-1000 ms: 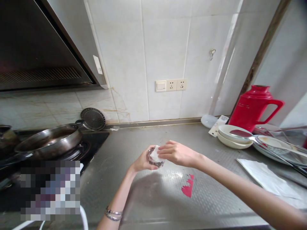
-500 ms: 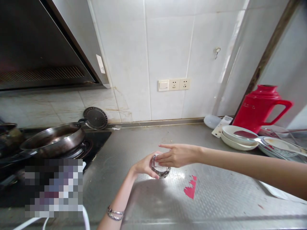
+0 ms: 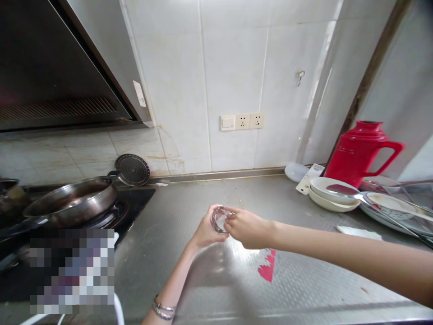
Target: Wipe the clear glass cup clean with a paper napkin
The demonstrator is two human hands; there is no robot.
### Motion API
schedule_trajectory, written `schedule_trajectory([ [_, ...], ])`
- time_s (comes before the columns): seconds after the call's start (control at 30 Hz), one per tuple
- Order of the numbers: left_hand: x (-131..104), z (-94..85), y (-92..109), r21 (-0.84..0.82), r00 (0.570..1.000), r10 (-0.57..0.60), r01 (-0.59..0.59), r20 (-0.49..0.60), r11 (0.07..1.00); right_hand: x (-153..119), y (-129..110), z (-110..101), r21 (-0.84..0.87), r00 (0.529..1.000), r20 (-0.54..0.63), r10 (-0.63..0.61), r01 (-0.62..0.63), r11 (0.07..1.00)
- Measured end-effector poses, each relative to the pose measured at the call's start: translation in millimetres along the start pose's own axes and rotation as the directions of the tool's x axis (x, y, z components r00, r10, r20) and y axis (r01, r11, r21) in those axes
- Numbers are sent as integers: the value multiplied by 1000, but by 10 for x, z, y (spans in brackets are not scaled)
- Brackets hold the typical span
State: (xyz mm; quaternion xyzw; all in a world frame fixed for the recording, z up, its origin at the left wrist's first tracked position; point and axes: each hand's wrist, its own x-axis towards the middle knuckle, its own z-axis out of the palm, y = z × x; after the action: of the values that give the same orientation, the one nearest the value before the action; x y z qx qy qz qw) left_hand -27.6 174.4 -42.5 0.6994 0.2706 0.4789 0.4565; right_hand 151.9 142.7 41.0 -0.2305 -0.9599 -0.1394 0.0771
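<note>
— Left hand [image 3: 207, 231]?
— Raised from below, wrist bent, fingers [image 3: 216, 210] curled closed in a grasp.
— Right hand [image 3: 248, 228]?
— Arm extended from the right, fingers [image 3: 230, 216] pinched, meeting the left hand.

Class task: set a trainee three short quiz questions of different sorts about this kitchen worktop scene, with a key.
1. True or false: both hands touch the small glass cup.
2. Which stands at the far right? A) red thermos jug B) frying pan C) wall sockets
3. Fill in: the left hand wears a ____ at the wrist.

Key: 1 true, the right hand grips it too. 2 A. 3 bracelet.
</note>
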Motion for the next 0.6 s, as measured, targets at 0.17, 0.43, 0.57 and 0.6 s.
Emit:
schedule_trajectory([
  [0.17,-33,52,-8,162,993,53,-35,-108,986,79,-212,-11,7,991,93,101,-102,995],
  [0.43,-32,73,-2,295,967,75,0,-244,956,216,-302,21,480,803,65,592,-545,687],
  [0.57,-10,43,34,220,983,54,-14,-176,975,190,-120,98,774,802,101,588,-435,460],
  [0.6,-3,30,43,185,986,38,-7,-161,983,165,-58,96,817,817,107,567,-397,417],
])
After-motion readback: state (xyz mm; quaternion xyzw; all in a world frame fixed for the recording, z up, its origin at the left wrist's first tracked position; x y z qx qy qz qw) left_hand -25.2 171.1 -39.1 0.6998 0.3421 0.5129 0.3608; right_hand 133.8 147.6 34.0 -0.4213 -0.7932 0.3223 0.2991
